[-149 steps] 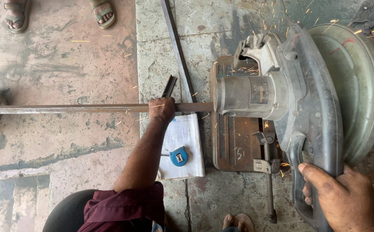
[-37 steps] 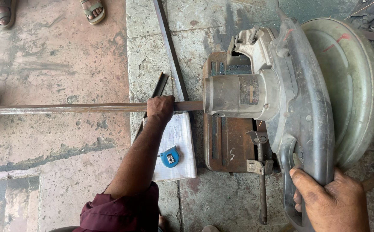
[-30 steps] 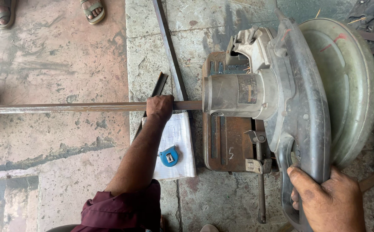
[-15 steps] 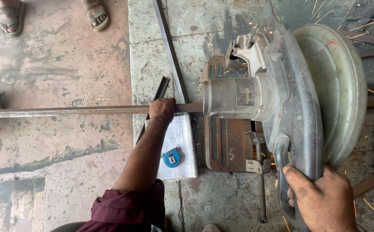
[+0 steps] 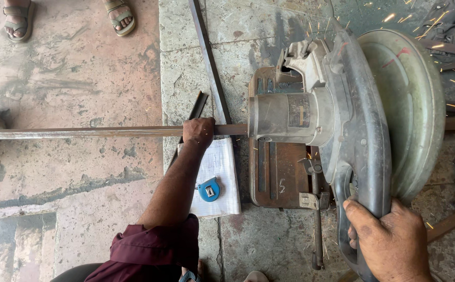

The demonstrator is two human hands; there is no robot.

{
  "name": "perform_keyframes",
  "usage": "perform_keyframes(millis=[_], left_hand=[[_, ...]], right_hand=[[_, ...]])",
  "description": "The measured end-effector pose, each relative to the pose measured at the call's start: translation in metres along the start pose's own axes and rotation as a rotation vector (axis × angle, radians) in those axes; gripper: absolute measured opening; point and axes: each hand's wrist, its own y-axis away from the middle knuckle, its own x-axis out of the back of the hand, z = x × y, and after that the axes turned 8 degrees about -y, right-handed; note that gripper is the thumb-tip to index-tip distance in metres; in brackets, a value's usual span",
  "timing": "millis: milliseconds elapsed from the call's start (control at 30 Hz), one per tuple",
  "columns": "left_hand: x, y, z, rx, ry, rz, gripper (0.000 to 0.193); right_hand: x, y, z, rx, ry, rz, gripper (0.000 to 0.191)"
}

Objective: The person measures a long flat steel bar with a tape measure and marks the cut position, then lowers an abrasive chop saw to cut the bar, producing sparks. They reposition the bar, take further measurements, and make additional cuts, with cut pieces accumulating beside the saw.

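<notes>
A stone floor (image 5: 71, 94) of worn slabs carries everything, paler and pinkish toward its left edge and grey-green toward the right. On the right half stands a large chop saw (image 5: 342, 120), its grey motor housing lying across a rusty base plate (image 5: 279, 177) and its round blade guard (image 5: 410, 109) reaching toward the right edge, where orange sparks (image 5: 436, 21) scatter near the top right corner. A long steel bar (image 5: 81, 132) runs level from the left edge across the floor and passes under the motor housing into the saw. A second dark flat bar (image 5: 206, 52) lies slanted from the top edge down to meet it, and a short angle piece (image 5: 196, 107) lies just beside that one. The left hand (image 5: 198, 131) is closed over the long bar just left of the base plate, pressing it down, the forearm coming up from a maroon sleeve (image 5: 154, 250) at the bottom edge. The right hand (image 5: 386, 240), near the bottom right corner, is wrapped tight around the saw's handle (image 5: 365, 209). Below the left hand lies a white folded sheet (image 5: 219, 167), and on it sits a small blue tape measure (image 5: 208, 189). Two sandalled feet (image 5: 71, 18) of another person stand at the top left corner.
</notes>
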Motion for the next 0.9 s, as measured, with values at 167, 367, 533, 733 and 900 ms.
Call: perform_keyframes(millis=[167, 367, 533, 733, 900], left_hand=[[0.001, 0.003, -0.003, -0.011, 0.037, 0.012, 0.02], [0.004, 0.006, -0.003, -0.016, 0.02, -0.029, 0.02], [0.002, 0.009, -0.002, -0.013, -0.055, -0.082, 0.018], [-0.001, 0.011, -0.004, -0.028, -0.041, -0.064, 0.017], [0.003, 0.015, -0.007, -0.032, -0.035, -0.032, 0.019]], right_hand=[[-0.002, 0.002, 0.003, 0.016, -0.001, 0.025, 0.023], [-0.002, 0.007, 0.0, -0.016, 0.019, 0.043, 0.024], [-0.001, 0.01, -0.001, 0.001, 0.024, 0.051, 0.025], [-0.002, 0.016, -0.001, -0.018, 0.021, 0.039, 0.022], [-0.001, 0.02, 0.0, -0.024, 0.026, 0.059, 0.024]])
